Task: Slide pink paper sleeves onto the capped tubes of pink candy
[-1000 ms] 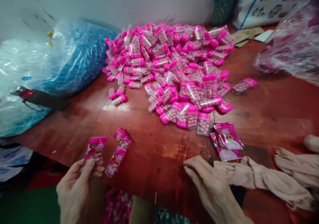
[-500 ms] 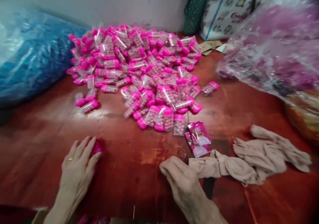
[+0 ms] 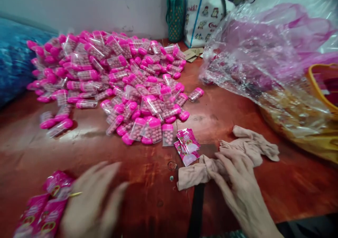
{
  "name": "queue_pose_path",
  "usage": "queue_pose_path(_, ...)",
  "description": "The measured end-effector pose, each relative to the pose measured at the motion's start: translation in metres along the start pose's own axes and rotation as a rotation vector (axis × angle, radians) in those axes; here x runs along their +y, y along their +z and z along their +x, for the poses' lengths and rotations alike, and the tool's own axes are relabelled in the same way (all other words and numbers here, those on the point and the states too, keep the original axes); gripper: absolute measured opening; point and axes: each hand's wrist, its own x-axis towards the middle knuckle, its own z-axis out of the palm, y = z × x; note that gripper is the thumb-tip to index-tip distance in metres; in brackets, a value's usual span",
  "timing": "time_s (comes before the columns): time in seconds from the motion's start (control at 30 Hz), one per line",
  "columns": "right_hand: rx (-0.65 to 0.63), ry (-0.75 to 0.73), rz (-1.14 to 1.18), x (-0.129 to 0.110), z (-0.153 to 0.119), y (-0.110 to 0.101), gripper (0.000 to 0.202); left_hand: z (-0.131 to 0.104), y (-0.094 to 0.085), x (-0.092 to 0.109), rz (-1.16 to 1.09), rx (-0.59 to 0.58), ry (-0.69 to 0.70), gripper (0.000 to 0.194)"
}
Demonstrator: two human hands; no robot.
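My left hand (image 3: 91, 199), blurred by motion, is low over the table with its fingers stretched and the thumb apart; nothing shows in it. Beside it lie several glossy pink sachets (image 3: 52, 209), one partly behind the hand. On a crumpled beige cloth (image 3: 194, 176) rests my right hand (image 3: 239, 181), its fingers apart and touching the fabric. Two or so more pink sachets (image 3: 187, 144) lie beyond the cloth. A large heap of clear, pink-capped containers (image 3: 154, 130) filled with small pink balls spreads across the table behind.
A blue plastic-wrapped bundle (image 3: 18, 58) stands at the left. At the right are crumpled clear and pink plastic (image 3: 253, 51) and a yellow container (image 3: 319, 142). A green dotted pouch (image 3: 174, 19) and a white printed bag (image 3: 204, 19) stand by the wall.
My view has swung right. My left hand has come off the pink sachet under it. My right hand has moved right, from the cloth's near end onto its middle, and its fingers have spread.
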Motion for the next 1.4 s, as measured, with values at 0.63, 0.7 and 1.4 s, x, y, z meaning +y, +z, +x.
queue_pose_path(0.63, -0.092, 0.164, 0.079, -0.017, 0.051, 0.044, 0.017, 0.032, 0.078, 0.092, -0.214, -0.126, 0.242, 0.009)
queue_pose_path(0.7, -0.085, 0.161, 0.087, -0.016, 0.049, 0.045, 0.02, 0.041, 0.079, 0.092, -0.222, -0.092, 0.209, 0.011)
queue_pose_path(1.4, 0.125, 0.09, 0.358, -0.017, 0.041, 0.031, 0.021, 0.054, 0.08, 0.109, -0.473, -0.177, -0.124, 0.028)
